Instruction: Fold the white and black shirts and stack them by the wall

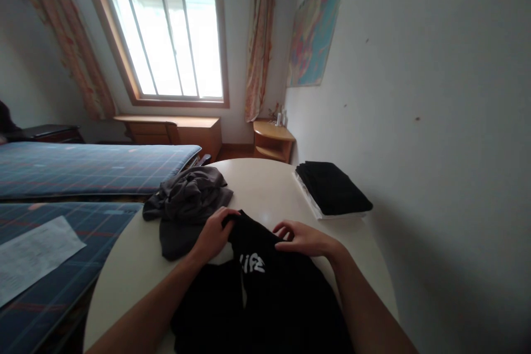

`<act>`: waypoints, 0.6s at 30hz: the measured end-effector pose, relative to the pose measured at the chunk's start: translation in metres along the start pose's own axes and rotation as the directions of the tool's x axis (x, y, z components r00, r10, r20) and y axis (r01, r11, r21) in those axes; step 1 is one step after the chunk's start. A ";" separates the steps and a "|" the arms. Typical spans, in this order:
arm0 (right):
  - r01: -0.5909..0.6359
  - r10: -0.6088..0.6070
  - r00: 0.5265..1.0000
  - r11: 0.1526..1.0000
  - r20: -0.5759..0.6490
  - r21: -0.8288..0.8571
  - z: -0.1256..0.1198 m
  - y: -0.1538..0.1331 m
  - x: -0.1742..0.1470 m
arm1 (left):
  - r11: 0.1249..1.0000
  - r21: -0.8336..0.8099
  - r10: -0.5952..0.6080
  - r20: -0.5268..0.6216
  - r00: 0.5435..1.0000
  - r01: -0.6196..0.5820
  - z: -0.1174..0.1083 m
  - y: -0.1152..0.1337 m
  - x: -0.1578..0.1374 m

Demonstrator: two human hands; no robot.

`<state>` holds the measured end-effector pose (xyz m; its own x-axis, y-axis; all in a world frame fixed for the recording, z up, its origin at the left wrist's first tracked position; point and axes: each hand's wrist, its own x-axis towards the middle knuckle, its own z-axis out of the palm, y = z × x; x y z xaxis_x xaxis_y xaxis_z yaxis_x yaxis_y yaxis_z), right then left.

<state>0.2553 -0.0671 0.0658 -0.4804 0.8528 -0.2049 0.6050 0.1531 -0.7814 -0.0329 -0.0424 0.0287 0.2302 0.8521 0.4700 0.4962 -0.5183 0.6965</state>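
A black garment (286, 298) with white lettering lies spread over the near part of the round table (265, 177); whether it is trousers or a top I cannot tell. My left hand (218, 232) is closed on its far left corner, thumb and fingers gripping the cloth. At the far right edge, my right hand (301, 237) has its fingers bent and pinched on the fabric. A narrow gap shows between two parts of the garment below the lettering. Just beyond my left hand lies a crumpled dark grey cloth (193, 193), partly hanging loose towards me.
A folded black stack (332, 185) with white layers beneath sits at the table's right edge, near the wall (435, 166). To the left are blue plaid mattresses (95, 168) with a paper sheet (39, 257). A desk (194, 127) and corner shelf (274, 131) stand beyond.
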 end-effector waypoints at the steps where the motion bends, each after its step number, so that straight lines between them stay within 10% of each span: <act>1: -0.045 0.045 0.999 0.998 0.012 -0.034 -0.004 0.003 -0.001 | 1.000 0.018 -0.001 -0.105 0.995 0.003 -0.004 -0.003 0.003; 5: -0.081 0.086 0.995 0.991 0.044 -0.107 -0.011 0.012 -0.002 | 0.998 0.064 0.013 -0.321 0.947 0.008 -0.019 -0.013 0.011; 8: -0.062 0.034 0.984 0.985 -0.172 -0.161 -0.013 0.016 0.004 | 0.998 0.057 0.042 -0.275 0.961 -0.027 -0.019 -0.014 0.010; 11: -0.137 0.039 0.788 0.984 -0.614 -0.113 -0.014 0.022 0.013 | 0.992 0.075 0.116 -0.147 0.982 -0.106 -0.011 -0.012 0.005; 14: -0.053 0.026 0.588 0.999 -0.808 -0.007 -0.012 0.024 0.020 | 0.986 0.153 0.075 -0.077 0.994 -0.062 -0.002 -0.017 -0.002; 18: 0.006 -0.166 0.633 0.978 -0.756 -0.210 -0.003 0.013 0.020 | 0.963 0.253 -0.083 -0.044 0.996 0.092 -0.002 -0.029 -0.005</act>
<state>0.2558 -0.0465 0.0536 0.0752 0.8920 0.4457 0.7219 0.2596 -0.6414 -0.0500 -0.0313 0.0068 0.1511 0.8882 0.4338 0.7106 -0.4027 0.5769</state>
